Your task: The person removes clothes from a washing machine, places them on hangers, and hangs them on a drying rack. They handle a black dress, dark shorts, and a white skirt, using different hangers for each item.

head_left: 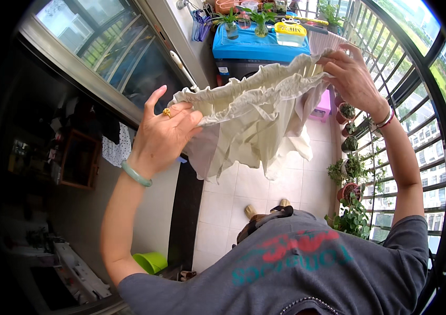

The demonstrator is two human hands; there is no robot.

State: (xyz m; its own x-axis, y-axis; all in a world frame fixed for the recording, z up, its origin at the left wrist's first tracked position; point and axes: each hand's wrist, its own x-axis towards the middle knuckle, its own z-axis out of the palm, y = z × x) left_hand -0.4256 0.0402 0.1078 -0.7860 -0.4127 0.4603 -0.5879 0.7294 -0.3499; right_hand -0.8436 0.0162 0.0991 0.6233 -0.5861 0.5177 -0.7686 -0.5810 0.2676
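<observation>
A cream garment (249,131) with a gathered elastic waistband and a dangling tie hangs stretched between my hands; whether it is shorts or a skirt I cannot tell. My left hand (162,134), with a gold ring and a green bangle at the wrist, pinches the left end of the waistband. At the other end, my right hand (353,79) is raised higher and farther away, its fingers closed on the gathered band. The lower part of the cloth falls loose in folds over the tiled floor (218,210).
Ahead stands a washing machine with a blue cover (254,50), bearing potted plants and a yellow basket (290,34). Blue hangers (200,25) hang beside it. Potted plants (349,193) line the railing (422,136) at right, near a purple stool (321,107). A glass door (115,47) is at left.
</observation>
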